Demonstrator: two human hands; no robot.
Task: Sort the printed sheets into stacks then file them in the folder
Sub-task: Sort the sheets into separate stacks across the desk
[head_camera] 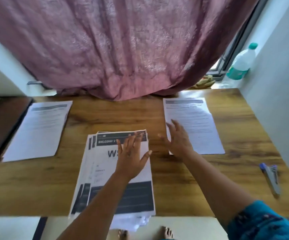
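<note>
right arm: teal patterned sleeve (265, 220) | left arm: bare | feet (166, 232): bare

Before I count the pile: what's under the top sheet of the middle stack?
More printed sheets: edges fan out left of the top sheet and below it. The left hand rests flat on top. How many sheets, and their text, is covered.

My wooden tabletop (235, 129) stands against a window (227, 64) draped by a mauve curtain (114, 45), pale walls (278, 84) on both sides, daylight at the right gap, light floor (10, 227) below
</note>
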